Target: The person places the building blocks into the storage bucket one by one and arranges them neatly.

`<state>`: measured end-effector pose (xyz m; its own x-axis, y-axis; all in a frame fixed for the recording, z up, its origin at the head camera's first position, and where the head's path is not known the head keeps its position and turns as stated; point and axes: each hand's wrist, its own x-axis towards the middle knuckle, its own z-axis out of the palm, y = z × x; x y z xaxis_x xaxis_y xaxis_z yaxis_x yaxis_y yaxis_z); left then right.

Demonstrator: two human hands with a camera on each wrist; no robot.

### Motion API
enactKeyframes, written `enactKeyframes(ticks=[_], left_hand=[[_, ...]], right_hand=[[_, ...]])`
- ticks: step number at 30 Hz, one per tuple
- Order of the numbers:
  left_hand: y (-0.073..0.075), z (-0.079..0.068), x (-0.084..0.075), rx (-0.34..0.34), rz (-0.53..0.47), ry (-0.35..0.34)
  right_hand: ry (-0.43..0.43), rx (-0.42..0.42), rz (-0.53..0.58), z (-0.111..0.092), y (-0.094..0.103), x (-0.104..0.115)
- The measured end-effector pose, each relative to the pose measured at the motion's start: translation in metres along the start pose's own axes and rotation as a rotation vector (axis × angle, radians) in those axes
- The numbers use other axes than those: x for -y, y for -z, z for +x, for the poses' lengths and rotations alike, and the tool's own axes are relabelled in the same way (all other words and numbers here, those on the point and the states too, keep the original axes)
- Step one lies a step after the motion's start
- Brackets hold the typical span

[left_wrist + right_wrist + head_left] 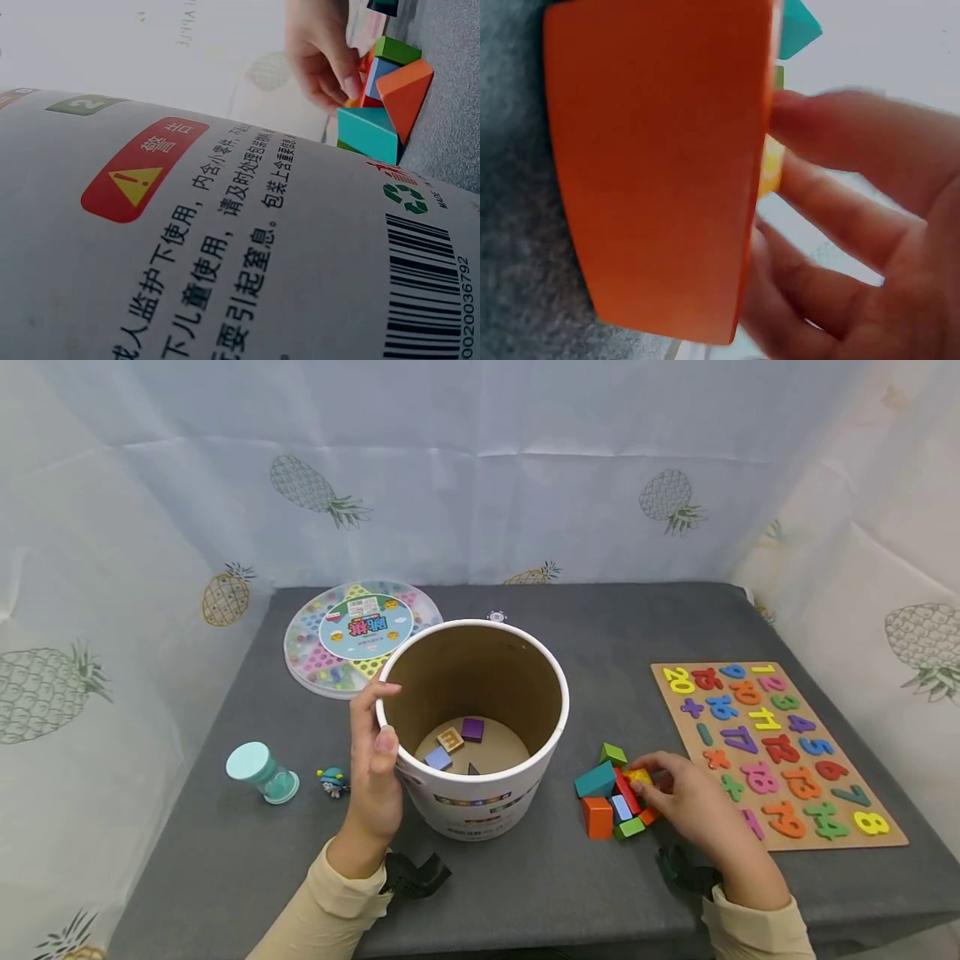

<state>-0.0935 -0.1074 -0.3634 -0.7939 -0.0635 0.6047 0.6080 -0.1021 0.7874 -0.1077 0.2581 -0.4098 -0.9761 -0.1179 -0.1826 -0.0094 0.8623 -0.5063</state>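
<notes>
Right grip point(693, 800) pinches a yellow block point(638, 776), thumb and fingers drawn in, among coloured blocks point(598, 817) on the bench point(525, 902); leftward stands the bucket point(480, 814), its rim held by the left grip point(375, 777).

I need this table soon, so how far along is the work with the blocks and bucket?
Probably partway. Seemingly done: a few small blocks lie inside the bucket. In hand: the right hand pinches a yellow block, while the left hand grips the bucket. Left to do: the other loose blocks beside the bucket, if they are all meant to go in.
</notes>
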Motion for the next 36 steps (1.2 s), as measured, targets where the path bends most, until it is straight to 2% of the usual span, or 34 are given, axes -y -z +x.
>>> enactKeyframes(ticks=[3, 6, 9, 11, 12, 13, 15, 19, 23, 26, 28, 30, 34, 36], left_hand=[[0.000, 0.000, 0.001, 0.002, -0.004, -0.007], [0.000, 0.001, 0.002, 0.005, -0.009, -0.018], [-0.001, 0.001, 0.003, 0.009, -0.008, -0.025], [-0.001, 0.001, 0.004, 0.009, -0.010, -0.026], [-0.001, 0.002, 0.005, 0.011, -0.011, -0.028], [-0.002, 0.002, 0.005, 0.013, -0.010, -0.029], [-0.002, 0.002, 0.006, 0.019, 0.001, -0.032], [-0.002, 0.002, 0.007, 0.025, 0.034, -0.030], [-0.002, 0.001, 0.008, 0.018, 0.048, -0.020], [-0.003, 0.001, 0.007, 0.010, 0.034, -0.020], [-0.003, 0.001, 0.007, 0.003, 0.016, -0.025], [-0.003, 0.002, 0.005, -0.004, 0.004, -0.028], [-0.001, 0.001, 0.003, -0.006, 0.004, -0.023], [-0.001, 0.001, 0.002, -0.003, 0.008, -0.021]], right_hand=[[0.007, -0.096, 0.016, -0.002, 0.004, 0.008], [0.081, -0.318, 0.046, -0.006, 0.014, 0.027], [0.258, -0.566, 0.183, -0.010, 0.030, 0.056], [0.396, -0.657, 0.325, -0.012, 0.039, 0.081], [0.469, -0.669, 0.400, -0.013, 0.042, 0.093], [0.533, -0.661, 0.466, -0.014, 0.044, 0.105], [0.592, -0.616, 0.544, -0.015, 0.044, 0.128], [0.612, -0.537, 0.513, -0.006, 0.033, 0.157], [0.635, -0.557, 0.479, 0.001, 0.027, 0.159], [0.609, -0.608, 0.469, 0.001, 0.031, 0.140], [0.543, -0.596, 0.436, 0.000, 0.034, 0.120], [0.430, -0.500, 0.333, -0.002, 0.035, 0.096], [0.183, -0.198, 0.105, -0.013, 0.031, 0.044], [0.087, -0.088, 0.017, -0.021, 0.024, 0.021]])
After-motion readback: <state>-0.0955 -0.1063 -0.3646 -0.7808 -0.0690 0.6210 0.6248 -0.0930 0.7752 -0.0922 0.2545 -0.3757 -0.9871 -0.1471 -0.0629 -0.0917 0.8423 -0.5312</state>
